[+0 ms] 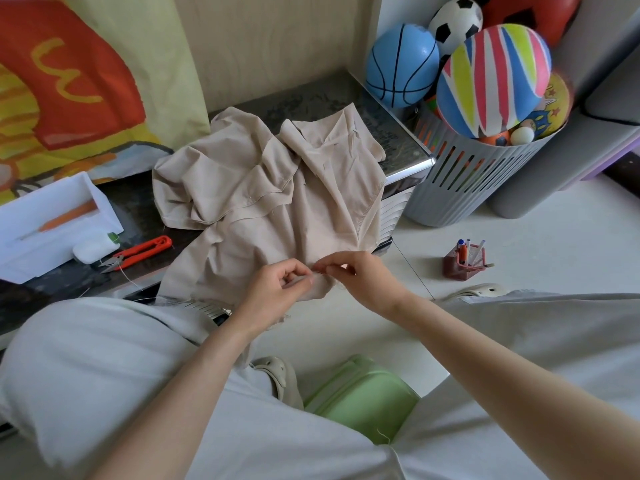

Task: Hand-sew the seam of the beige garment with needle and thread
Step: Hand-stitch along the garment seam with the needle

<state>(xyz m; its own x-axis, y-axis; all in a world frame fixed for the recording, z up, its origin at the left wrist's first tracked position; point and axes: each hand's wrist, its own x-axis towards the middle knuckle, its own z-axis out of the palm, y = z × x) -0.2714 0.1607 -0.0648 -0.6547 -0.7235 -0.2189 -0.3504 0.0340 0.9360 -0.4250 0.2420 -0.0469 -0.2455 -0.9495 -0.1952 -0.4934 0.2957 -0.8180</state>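
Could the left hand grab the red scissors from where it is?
Probably yes: the red scissors lie uncovered beside the beige garment, on that side. But the left hand is pinching the fabric and must let go first.

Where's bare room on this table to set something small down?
Bare dark tabletop between the white box and the beige garment, and a strip behind the garment by the wall. Crowded near the front edge: red snips, white bottle.

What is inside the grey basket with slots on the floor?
Balls: a blue basketball, a black-and-white football, a striped ball, a yellow starred one. They cover whatever lies deeper in the basket.
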